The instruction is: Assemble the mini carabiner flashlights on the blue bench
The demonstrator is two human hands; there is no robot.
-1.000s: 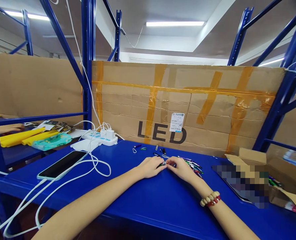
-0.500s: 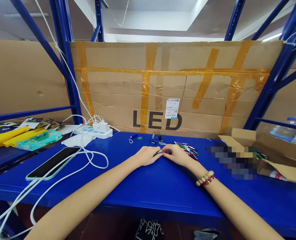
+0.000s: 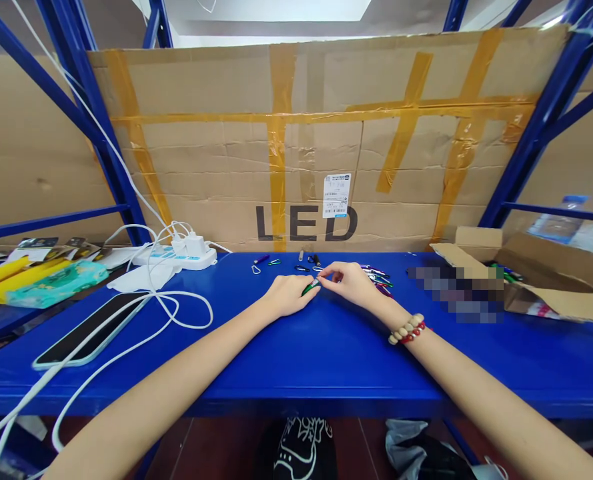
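My left hand point(image 3: 287, 295) rests on the blue tabletop, fingers closed around a small green piece with a silver end point(image 3: 310, 287), too small to name surely. My right hand point(image 3: 350, 280) meets it from the right, thumb and forefinger pinched at the silver end; whatever lies between those fingertips is hidden. Just beyond the hands are a purple piece with a silver clip point(image 3: 261, 259), a green clip point(image 3: 275, 262), a dark piece point(image 3: 301, 269) and a short silver piece point(image 3: 301, 255). Slim coloured sticks point(image 3: 381, 280), perhaps pens, lie partly behind my right hand.
A phone point(image 3: 89, 333) and white cables point(image 3: 179, 293) lie at left, near a power strip point(image 3: 193, 259). Yellow and teal packets point(image 3: 56, 283) sit farther left. An open cardboard box point(image 3: 551, 273) stands at right. A large cardboard panel point(image 3: 216, 180) rises behind.
The view has tilted down. My right hand's fingers have lifted and straightened slightly around the pinch, while my left hand keeps hold of the green piece.
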